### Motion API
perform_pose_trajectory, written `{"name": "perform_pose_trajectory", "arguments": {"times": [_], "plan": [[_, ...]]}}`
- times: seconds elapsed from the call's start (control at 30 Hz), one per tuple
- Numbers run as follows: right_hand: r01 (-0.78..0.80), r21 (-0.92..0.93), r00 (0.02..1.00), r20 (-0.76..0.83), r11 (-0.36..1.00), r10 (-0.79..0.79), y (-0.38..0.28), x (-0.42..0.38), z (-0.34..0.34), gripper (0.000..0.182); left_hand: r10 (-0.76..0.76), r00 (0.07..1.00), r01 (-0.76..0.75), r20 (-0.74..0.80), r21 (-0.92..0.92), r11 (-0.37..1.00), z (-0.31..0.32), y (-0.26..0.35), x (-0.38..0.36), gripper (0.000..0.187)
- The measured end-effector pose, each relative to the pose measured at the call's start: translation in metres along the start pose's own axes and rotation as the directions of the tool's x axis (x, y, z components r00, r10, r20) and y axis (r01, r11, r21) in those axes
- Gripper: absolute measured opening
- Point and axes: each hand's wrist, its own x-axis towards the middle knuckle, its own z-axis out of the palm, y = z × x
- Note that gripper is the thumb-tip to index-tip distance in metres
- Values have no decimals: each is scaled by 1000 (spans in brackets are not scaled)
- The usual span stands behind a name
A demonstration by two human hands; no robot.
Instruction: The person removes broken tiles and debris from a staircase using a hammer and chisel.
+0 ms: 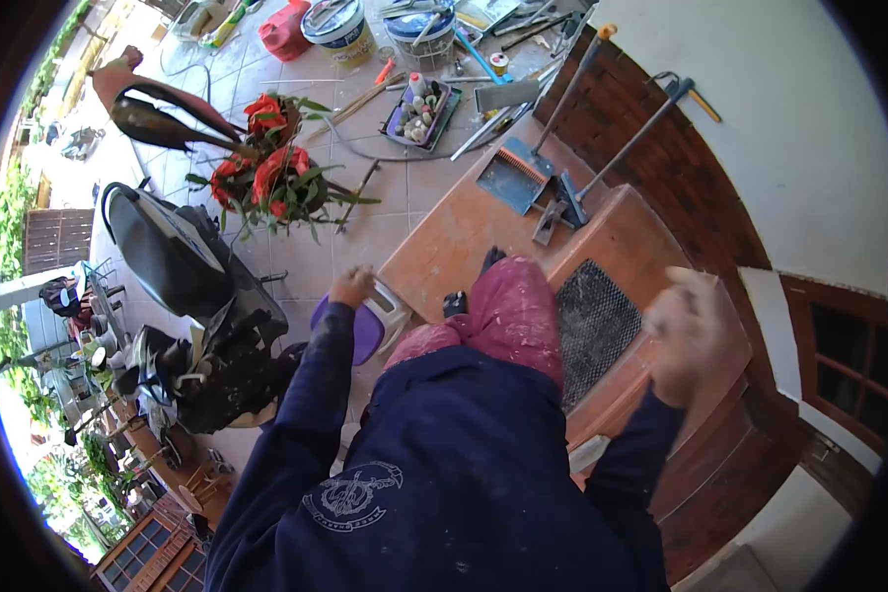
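My left hand (352, 286) hangs above a purple and white plastic seat (366, 331), its fingers curled in and nothing showing in them. On the other side my right hand (683, 331) is raised in front of the brick-edged wall, smeared by motion, so its fingers cannot be made out. Below and between the hands are my paint-spotted pink trousers (513, 311) and dark shoes on a terracotta step. A dark textured mat (602, 331) lies on the step beside my legs, nearest to the right hand.
Ahead on the step stand a long-handled dustpan (515, 176) and a second long-handled tool (622, 148). Farther off are paint buckets (340, 35) and a purple crate of bottles (422, 113). A scooter (168, 257) and a red-flowered plant (281, 178) stand left.
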Motion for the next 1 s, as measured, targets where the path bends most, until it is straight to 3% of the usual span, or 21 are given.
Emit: {"name": "perform_pose_trajectory", "arguments": {"times": [0.03, 0.07, 0.13, 0.2, 0.3, 0.4, 0.5, 0.53, 0.6, 0.7, 0.93, 1.0], "plan": [[-145, 122, 989, -1, 982, 146, 52, 14, 5, 21, 10, 999, -18, 52, 158, 987, 3, -19, 8, 29], [-254, 105, 967, -6, 962, 256, 99, 25, 14, 19, 41, 996, -60, 77, 259, 964, 11, -36, 13, 31], [-448, -128, 893, -5, 885, 451, 188, 43, 30, 18, 72, 994, -102, 86, 423, 900, 27, -61, 11, 32], [-275, -423, 933, 99, 863, 346, 301, 47, 35, 23, 64, 996, -83, 56, 459, 885, 42, -37, 25, 32], [-44, -589, 889, 345, 807, 300, 314, 73, 53, 20, -31, 999, 17, 33, 376, 926, 64, 33, 14, 34], [-237, -578, 791, 352, 781, 501, 373, 86, 44, 21, -90, 996, 78, 30, 286, 955, 61, 68, 46, 30], [-640, -385, 642, 208, 665, 738, 346, 122, 47, 19, -211, 972, 216, 104, -39, 976, 47, 20, 105, 29], [-683, -379, 618, 156, 624, 771, 348, 127, 45, 18, -198, 979, 192, 49, 98, 976, 43, 75, 93, 28], [-764, -353, 564, 41, 540, 825, 349, 135, 38, 17, -117, 991, 101, 71, 199, 975, 34, 73, 109, 30], [-827, -328, 504, -69, 458, 861, 332, 138, 49, 16, -100, 987, 61, 128, 282, 957, 23, 100, 135, 32], [-836, -319, 477, -18, 447, 879, 326, 132, 112, 17, -40, 990, -2, 136, 295, 956, 0, 132, 182, 23], [-807, -320, 519, 18, 497, 854, 323, 134, 131, 17, -37, 974, -25, 222, 271, 962, -3, 127, 205, 24]]}}
